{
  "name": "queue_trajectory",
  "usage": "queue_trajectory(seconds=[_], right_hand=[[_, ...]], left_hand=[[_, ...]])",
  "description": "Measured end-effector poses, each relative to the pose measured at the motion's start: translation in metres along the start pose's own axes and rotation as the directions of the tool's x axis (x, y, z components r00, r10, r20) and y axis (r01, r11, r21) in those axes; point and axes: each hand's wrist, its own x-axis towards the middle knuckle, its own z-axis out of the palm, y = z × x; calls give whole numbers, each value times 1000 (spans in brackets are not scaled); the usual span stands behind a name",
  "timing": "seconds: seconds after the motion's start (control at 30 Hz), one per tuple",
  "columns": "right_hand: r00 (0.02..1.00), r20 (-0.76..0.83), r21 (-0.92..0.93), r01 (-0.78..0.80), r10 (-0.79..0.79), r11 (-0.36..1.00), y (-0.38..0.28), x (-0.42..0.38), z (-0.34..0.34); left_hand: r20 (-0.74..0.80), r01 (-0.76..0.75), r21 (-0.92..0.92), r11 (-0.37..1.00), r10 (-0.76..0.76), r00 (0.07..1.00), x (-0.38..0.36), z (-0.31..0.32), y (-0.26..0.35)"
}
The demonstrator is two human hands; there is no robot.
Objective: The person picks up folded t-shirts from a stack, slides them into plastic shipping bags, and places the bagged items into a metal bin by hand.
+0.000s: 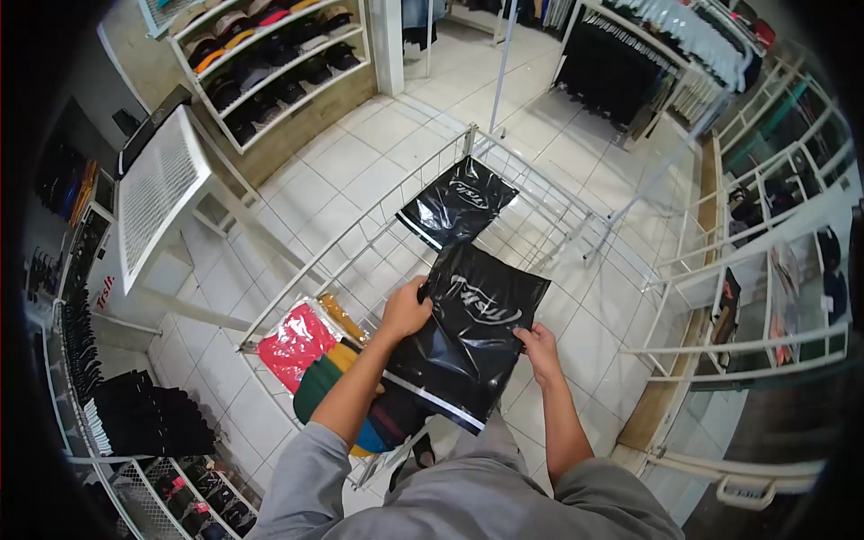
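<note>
A glossy black plastic bag [468, 328] with a white printed logo is held up in front of me, over the near part of a white wire rack. My left hand [408, 310] grips its left edge. On the opposite edge, my right hand [538, 349] pinches the plastic between thumb and fingers. Another black plastic bag [459, 200] with the same logo lies flat on the rack beyond. Left of my left forearm are a red garment in clear wrap [297, 342] and several coloured caps [319, 387], partly hidden by the arm.
The white wire rack [360, 209] has raised rails around it. Shelves of caps [270, 67] stand at the back left, beside a white mesh panel [162, 193]. Hanging black clothes [612, 81] are at the back right. White shelving [747, 297] lines the right side, and tiled floor [351, 144] surrounds the rack.
</note>
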Motion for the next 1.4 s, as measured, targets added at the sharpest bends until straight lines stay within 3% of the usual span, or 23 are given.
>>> queue_trajectory(seconds=[0.13, 0.2, 0.27, 0.3, 0.5, 0.53, 0.6, 0.63, 0.73, 0.8, 0.9, 1.0, 1.1, 1.4], right_hand=[[999, 24, 31, -42, 42, 999, 6, 156, 10], [996, -33, 23, 82, -82, 996, 28, 224, 14], [998, -49, 67, 39, -36, 997, 42, 289, 21], [994, -71, 49, 88, -85, 995, 50, 326, 24], [984, -133, 105, 132, -117, 986, 50, 448, 61], [982, -176, 105, 89, -69, 991, 50, 460, 70], [989, -126, 126, -61, 77, 990, 65, 484, 75], [970, -178, 90, -152, 166, 984, 72, 493, 78], [943, -282, 18, -181, 179, 983, 114, 526, 73], [952, -274, -17, -150, 140, 989, 110, 530, 71], [936, -253, -11, -255, 244, 967, 94, 531, 66], [913, -232, 41, -337, 337, 941, 98, 538, 59], [921, -243, 52, -302, 305, 952, 106, 533, 57], [902, -287, 80, -312, 321, 947, 108, 527, 61]], left_hand=[[-64, -7, 127, 992, 16, 998, 142, 41, -20], [-158, -54, 203, 978, 87, 984, 200, 71, -40], [-138, 14, 216, 976, 16, 990, 266, 92, -57], [-141, -10, 239, 971, 44, 989, 299, 98, -63], [-223, -16, 291, 957, 84, 971, 424, 105, -79], [-147, 58, 320, 946, -11, 989, 439, 103, -84], [-293, -14, 386, 923, 137, 946, 450, 111, -101], [-233, 13, 361, 932, 77, 970, 455, 116, -115], [-121, 34, 371, 928, 12, 993, 438, 135, -140], [-114, 28, 382, 924, 17, 993, 419, 151, -157], [-148, 40, 469, 882, 34, 988, 396, 172, -175], [-161, 125, 467, 875, -55, 985, 388, 182, -182], [-74, 167, 420, 892, -149, 986, 388, 185, -178], [-65, 142, 435, 889, -126, 990, 395, 192, -173]])
